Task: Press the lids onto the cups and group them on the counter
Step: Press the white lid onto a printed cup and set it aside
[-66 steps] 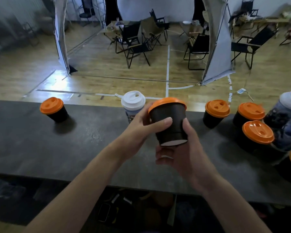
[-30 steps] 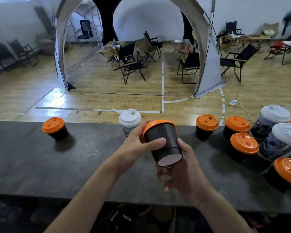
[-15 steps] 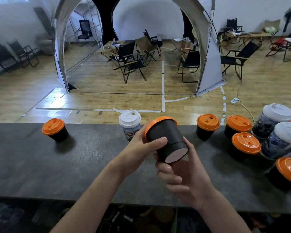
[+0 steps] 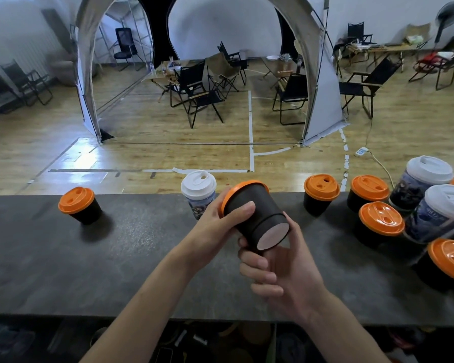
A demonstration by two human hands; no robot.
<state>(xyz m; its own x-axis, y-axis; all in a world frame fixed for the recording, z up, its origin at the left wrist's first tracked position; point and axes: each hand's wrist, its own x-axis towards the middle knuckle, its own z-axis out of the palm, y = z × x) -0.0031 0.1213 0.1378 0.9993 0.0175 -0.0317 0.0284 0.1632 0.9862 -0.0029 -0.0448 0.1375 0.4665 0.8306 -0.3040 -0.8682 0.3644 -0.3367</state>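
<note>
A black cup with an orange lid (image 4: 257, 213) is held tilted above the dark counter (image 4: 131, 260), its pale base turned toward me. My left hand (image 4: 215, 226) grips its side near the lid, thumb across the wall. My right hand (image 4: 278, 271) cradles the cup's bottom from below with curled fingers. A white-lidded printed cup (image 4: 198, 192) stands just behind my left hand. One lone orange-lidded black cup (image 4: 79, 205) stands far left. Several lidded cups cluster at the right, among them an orange-lidded cup (image 4: 320, 192) and a white-lidded cup (image 4: 425, 176).
The counter's far edge (image 4: 142, 196) drops to a wooden floor with folding chairs and a tent arch beyond. Its near edge (image 4: 89, 314) runs below my forearms. Bare counter lies between the left cup and my hands.
The cup has tipped further over in my hands, its base swinging toward me and to the right. The cups on the counter have stayed put.
</note>
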